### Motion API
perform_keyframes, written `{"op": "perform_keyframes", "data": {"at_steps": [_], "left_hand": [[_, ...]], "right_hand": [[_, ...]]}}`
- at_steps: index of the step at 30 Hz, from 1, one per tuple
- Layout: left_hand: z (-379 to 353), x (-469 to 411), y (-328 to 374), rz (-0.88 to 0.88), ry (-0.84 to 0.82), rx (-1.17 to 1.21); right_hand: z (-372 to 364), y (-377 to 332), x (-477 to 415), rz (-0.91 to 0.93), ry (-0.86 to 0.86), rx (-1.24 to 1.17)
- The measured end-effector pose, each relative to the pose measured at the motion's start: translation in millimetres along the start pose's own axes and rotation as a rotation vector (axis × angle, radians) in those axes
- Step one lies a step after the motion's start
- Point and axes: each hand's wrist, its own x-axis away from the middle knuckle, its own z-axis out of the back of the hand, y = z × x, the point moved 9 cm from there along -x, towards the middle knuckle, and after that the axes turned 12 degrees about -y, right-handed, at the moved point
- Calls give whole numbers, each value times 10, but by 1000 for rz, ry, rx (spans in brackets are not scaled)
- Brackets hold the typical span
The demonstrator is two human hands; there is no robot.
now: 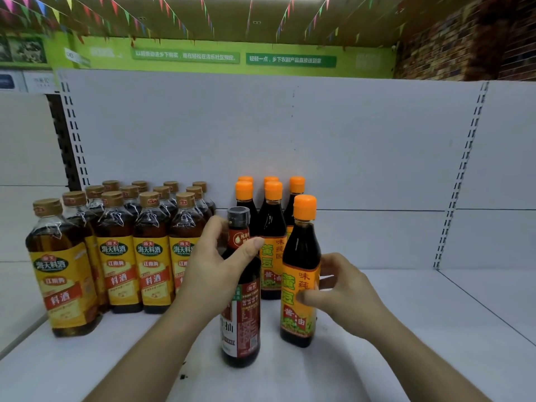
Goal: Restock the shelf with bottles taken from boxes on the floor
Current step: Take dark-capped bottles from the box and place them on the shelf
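Left hand (214, 268) grips the dark grey-capped bottle (242, 323) by the neck; right hand (345, 288) holds the dark orange-capped bottle (301, 256), probably to stand the 2 straight on the white shelf (406, 329).

**Gloss on the bottles, matt on the shelf**

The shelf (377, 329) and its back panel (290, 134) are smooth, matt white sheet, probably painted metal, though the view does not settle it. The grey-capped bottle (241, 329) is dark and glossy, with a shiny printed label and a duller plastic cap. The front orange-capped bottle (301, 248) has a smooth plastic cap and a slick orange label. The cooking-wine bottles (116, 256) are clear and shiny, with glossy yellow labels and crinkled clear film at the necks. The brick wall (464, 44) looks rough.
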Motion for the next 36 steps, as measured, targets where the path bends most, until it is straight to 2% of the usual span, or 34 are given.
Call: {"op": "perform_keyframes", "data": {"at_steps": [5, 14, 24, 36], "left_hand": [[-6, 20, -28, 26, 17, 7], [-47, 19, -52, 40, 7, 52], [-55, 21, -56, 56, 0, 90], [-79, 15, -44, 52, -18, 138]], "right_hand": [[110, 103, -157, 7, -4, -20], [198, 129, -428, 70, -120, 9], [217, 276, -717, 63, -73, -69], [184, 274, -867, 60, -71, -41]]}}
